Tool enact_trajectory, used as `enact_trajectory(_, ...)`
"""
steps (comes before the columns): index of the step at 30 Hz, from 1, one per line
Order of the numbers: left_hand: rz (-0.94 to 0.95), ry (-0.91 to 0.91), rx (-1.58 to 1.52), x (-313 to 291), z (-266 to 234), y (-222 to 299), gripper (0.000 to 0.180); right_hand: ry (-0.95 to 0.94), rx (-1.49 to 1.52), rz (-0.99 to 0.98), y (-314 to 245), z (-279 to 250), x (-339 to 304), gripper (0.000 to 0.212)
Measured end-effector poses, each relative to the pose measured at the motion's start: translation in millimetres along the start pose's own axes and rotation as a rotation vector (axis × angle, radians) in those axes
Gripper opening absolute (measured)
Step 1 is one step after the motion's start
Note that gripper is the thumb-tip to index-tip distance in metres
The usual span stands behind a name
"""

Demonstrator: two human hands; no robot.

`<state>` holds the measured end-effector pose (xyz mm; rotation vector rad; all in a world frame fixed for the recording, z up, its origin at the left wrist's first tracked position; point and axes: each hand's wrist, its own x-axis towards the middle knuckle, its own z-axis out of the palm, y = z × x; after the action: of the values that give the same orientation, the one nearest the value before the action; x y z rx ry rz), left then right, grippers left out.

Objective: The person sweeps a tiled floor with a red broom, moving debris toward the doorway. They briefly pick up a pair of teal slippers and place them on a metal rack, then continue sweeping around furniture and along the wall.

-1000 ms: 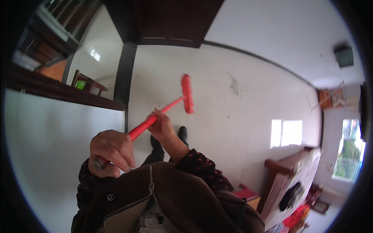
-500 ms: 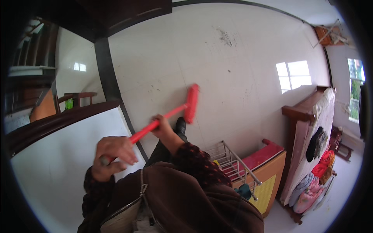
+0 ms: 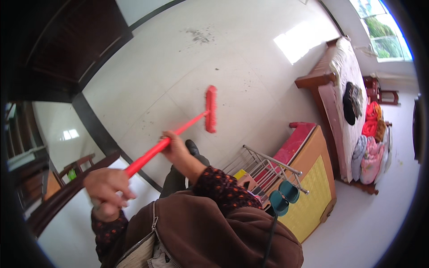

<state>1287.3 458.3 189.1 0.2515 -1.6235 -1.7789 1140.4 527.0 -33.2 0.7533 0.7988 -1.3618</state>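
A red broom (image 3: 210, 111) slants up across the view, its long bristled head on the pale tiled floor (image 3: 178, 80) ahead of me. My left hand (image 3: 106, 190) is closed at the top end of the handle, a little blurred. Further down the handle, my right hand (image 3: 174, 149) wraps round it. Beyond the broom head lies a patch of dark dirt (image 3: 203, 36), and specks are scattered nearby. A black shoe (image 3: 192, 148) of mine shows beside my right hand.
To my right stand a metal rack (image 3: 268, 166) with green slippers (image 3: 286, 196) and a cardboard box (image 3: 324, 156). Behind them is a wooden bed (image 3: 319, 82) with clothes and folded bedding. A dark wooden rail (image 3: 67, 194) runs at left, below a dark cabinet (image 3: 67, 44).
My view has swung to the right, so the bed, rack and slippers show more. The broom head has shifted slightly leftward and up in view. Both hands keep hold of the handle.
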Motion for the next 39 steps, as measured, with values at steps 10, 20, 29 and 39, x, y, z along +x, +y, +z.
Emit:
enact_trajectory(10, -0.346, -0.309, -0.160, 98.4, 122.8, -165.0, 0.004, 0.070, 0.148, -0.259, -207.0, -182.7, 36.9, 0.017)
enact_trajectory(20, -0.001, -0.279, 0.252, 176.5, 188.0, -67.3, 0.028, -0.238, 0.104, 0.030, -198.2, -24.4, 4.2, 0.017)
enact_trajectory(29, -0.058, -0.128, -0.113, 231.8, 163.5, -130.9, 0.035, -0.072, 0.312, -0.286, -297.3, -49.0, -25.0, 0.019)
enact_trajectory(39, -0.435, 0.017, -0.459, 285.2, 224.0, -417.8, 0.043, 0.268, 0.504, -0.483, -428.0, -237.0, 72.3, 0.020)
